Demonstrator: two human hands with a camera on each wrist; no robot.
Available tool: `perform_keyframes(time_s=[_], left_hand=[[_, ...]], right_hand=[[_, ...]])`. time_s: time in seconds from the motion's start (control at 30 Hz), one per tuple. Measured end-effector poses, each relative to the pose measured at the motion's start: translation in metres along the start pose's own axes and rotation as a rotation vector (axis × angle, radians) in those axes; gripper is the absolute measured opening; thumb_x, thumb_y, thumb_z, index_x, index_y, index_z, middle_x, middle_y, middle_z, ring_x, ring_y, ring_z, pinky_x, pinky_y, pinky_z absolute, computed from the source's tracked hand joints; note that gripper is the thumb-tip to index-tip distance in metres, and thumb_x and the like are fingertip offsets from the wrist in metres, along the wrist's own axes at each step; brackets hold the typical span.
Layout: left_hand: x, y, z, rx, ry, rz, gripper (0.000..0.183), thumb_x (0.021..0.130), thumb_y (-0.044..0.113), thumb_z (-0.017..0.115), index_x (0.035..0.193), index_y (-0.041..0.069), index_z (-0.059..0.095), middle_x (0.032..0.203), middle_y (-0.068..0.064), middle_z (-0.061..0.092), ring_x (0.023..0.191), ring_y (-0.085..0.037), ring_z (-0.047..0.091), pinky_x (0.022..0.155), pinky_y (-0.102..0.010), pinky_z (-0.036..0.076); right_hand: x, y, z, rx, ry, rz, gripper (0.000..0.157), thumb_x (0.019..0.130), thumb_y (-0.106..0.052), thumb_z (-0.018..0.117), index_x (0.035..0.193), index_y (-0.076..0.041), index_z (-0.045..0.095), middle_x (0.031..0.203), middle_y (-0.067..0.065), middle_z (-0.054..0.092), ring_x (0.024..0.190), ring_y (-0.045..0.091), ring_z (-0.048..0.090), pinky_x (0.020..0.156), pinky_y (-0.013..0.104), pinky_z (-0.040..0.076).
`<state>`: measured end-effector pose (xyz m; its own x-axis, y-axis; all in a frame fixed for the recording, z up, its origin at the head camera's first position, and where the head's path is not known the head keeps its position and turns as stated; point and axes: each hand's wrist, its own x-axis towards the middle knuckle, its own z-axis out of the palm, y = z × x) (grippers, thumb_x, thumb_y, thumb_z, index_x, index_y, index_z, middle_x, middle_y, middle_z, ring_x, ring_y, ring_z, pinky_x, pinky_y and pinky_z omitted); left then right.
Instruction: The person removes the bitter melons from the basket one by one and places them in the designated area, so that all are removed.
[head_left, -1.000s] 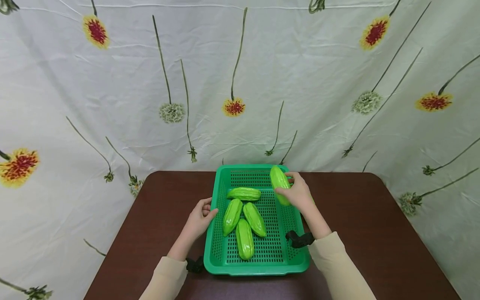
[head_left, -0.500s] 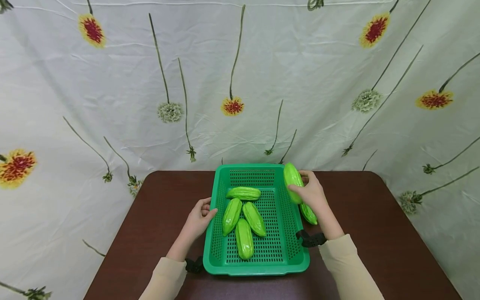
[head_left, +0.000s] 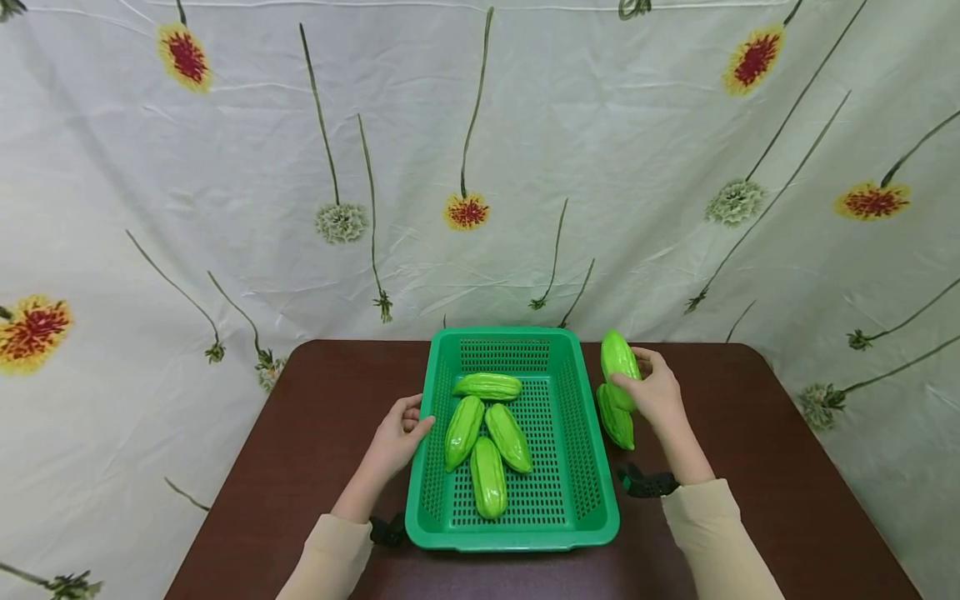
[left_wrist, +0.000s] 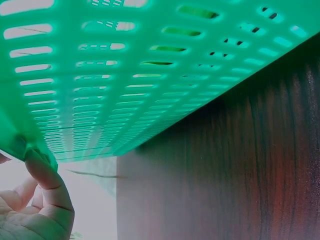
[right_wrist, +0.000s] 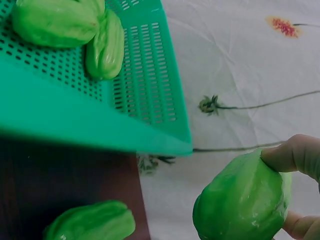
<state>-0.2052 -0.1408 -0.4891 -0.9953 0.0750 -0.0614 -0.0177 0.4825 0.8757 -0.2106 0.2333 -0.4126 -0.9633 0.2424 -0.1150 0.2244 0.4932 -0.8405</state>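
Note:
My right hand (head_left: 654,392) pinches a bright green, ridged bitter melon (head_left: 618,354) between thumb and fingers, to the right of the basket. In the right wrist view this bitter melon (right_wrist: 242,200) hangs clear of the basket, thumb on its upper end. Another bitter melon (head_left: 615,425) lies on the table right below it, by the basket's right side. The green plastic basket (head_left: 517,542) holds several more bitter melons (head_left: 489,479) in its left half. At its left rim, my left hand (head_left: 397,435) grips the edge; the left wrist view shows curled fingers (left_wrist: 52,192) at that rim.
Dark brown wooden table (head_left: 750,467) extends on both sides of the basket. Behind it hangs a white cloth (head_left: 637,150) printed with flowers, close to the table's far edge. Each wrist wears a black strap (head_left: 647,483).
My right hand has carried the bitter melon rightward from over the basket's far right corner to outside it, uncovering the one on the table. My left hand stays at the rim.

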Motion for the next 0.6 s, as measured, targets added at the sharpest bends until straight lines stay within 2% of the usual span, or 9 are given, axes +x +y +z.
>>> perform_keyframes(time_s=[0.4, 0.6], left_hand=[[0.0, 0.0, 0.001, 0.009, 0.012, -0.005, 0.052, 0.099, 0.016, 0.06, 0.144, -0.003, 0.041, 0.113, -0.017, 0.054, 0.09, -0.02, 0.052, 0.073, -0.029, 0.045], [0.0, 0.0, 0.001, 0.005, 0.009, -0.006, 0.053, 0.099, 0.016, 0.06, 0.145, -0.002, 0.041, 0.114, -0.017, 0.054, 0.092, -0.021, 0.053, 0.075, -0.031, 0.045]], right_hand=[[0.005, 0.04, -0.006, -0.046, 0.033, 0.064, 0.067, 0.095, -0.023, 0.062, 0.15, 0.001, 0.033, 0.144, 0.029, 0.04, 0.124, 0.044, 0.044, 0.094, 0.055, 0.044], [0.008, 0.055, -0.005, -0.056, 0.034, 0.092, 0.066, 0.095, -0.02, 0.063, 0.15, 0.003, 0.032, 0.144, 0.031, 0.039, 0.126, 0.046, 0.042, 0.097, 0.057, 0.041]])
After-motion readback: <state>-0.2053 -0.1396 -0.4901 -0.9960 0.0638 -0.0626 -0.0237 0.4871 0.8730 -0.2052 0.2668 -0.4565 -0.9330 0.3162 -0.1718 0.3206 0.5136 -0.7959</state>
